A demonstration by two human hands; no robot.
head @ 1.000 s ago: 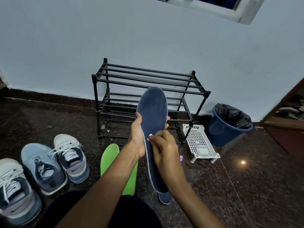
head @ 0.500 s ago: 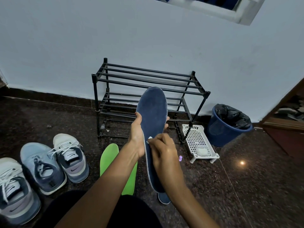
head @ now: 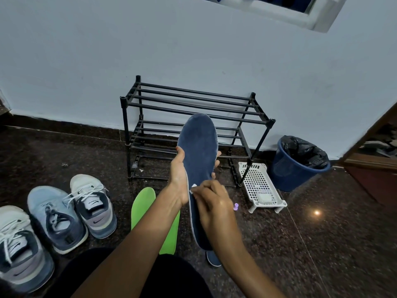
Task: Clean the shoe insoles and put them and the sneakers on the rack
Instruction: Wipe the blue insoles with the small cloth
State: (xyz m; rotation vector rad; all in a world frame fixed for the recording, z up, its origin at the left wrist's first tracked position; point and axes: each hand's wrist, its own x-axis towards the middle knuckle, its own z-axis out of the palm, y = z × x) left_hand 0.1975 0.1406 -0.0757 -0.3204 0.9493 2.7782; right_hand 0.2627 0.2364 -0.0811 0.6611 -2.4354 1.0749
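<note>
The left hand (head: 179,179) gripped the blue insole (head: 198,147) around its middle, holding it upright in front of the rack (head: 193,104). The right hand (head: 214,209) pinched a small white wipe (head: 192,188) against it. A green insole (head: 142,209) and three sneakers (head: 57,220) lay on the floor (head: 300,244).

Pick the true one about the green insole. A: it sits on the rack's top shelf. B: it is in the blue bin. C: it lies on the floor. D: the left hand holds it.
C: the green insole lies flat on the floor; the left hand grips the blue insole, where the right hand pinches a small white piece.
</note>
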